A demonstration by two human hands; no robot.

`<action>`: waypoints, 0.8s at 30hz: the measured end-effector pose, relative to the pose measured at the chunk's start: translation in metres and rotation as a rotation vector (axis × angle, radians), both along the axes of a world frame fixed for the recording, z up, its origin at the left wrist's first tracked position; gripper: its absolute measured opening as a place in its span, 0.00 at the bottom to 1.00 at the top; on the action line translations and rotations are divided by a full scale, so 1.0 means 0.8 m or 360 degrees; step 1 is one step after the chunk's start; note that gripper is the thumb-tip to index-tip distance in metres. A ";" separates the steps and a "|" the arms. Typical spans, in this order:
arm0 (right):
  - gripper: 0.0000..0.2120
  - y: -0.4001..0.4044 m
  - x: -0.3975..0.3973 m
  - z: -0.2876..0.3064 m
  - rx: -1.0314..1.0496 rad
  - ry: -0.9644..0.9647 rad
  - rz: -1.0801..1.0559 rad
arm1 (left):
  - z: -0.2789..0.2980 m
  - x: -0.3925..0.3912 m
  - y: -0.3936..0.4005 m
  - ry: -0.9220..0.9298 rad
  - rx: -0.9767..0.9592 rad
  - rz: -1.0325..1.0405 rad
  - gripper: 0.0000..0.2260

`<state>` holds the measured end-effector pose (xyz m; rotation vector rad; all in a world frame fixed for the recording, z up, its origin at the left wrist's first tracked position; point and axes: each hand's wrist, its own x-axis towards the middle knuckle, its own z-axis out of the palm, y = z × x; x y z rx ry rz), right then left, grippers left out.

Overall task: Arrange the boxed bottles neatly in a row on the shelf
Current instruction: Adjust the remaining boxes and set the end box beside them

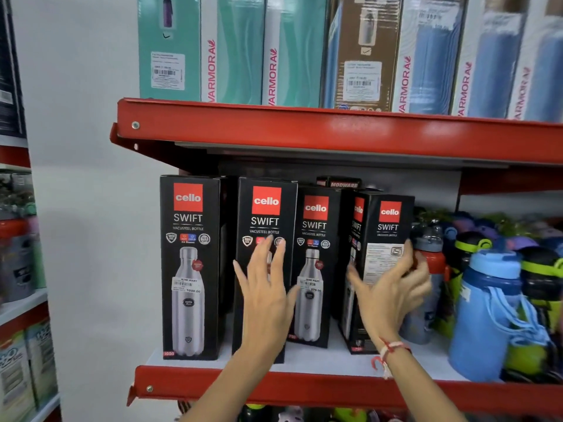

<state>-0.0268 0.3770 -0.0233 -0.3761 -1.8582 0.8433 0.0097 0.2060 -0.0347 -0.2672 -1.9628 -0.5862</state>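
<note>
Several black Cello Swift bottle boxes stand on the white shelf with its red front edge. The leftmost box faces forward. My left hand lies flat, fingers apart, against the front of the second box. A third box stands set back behind it. The rightmost box is turned at an angle, showing a corner. My right hand wraps around it, thumb on the left face and fingers on the right side.
Loose plastic bottles crowd the shelf to the right, a blue one nearest the front and a red-capped one touching my right fingers. A Modware box sits at the back. Tall Varmora boxes fill the upper shelf.
</note>
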 end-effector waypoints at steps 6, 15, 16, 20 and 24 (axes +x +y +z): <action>0.55 0.026 -0.010 0.001 -0.0278 -0.0157 0.0425 | 0.001 -0.013 0.053 0.0097 -0.0103 -0.0193 0.29; 0.50 0.078 0.037 0.020 -0.0312 -0.0020 0.1027 | 0.014 -0.014 0.095 -0.0555 0.0259 -0.0809 0.38; 0.49 0.085 0.041 0.026 -0.0327 -0.0024 0.1101 | 0.016 -0.015 0.098 -0.0615 0.0295 -0.0860 0.39; 0.48 0.115 0.047 0.035 -0.0424 -0.0041 0.1409 | 0.021 -0.017 0.103 -0.0908 0.0481 -0.1056 0.45; 0.50 0.145 0.042 0.042 -0.0514 -0.0172 0.1763 | 0.025 -0.018 0.110 -0.1097 0.0462 -0.1231 0.42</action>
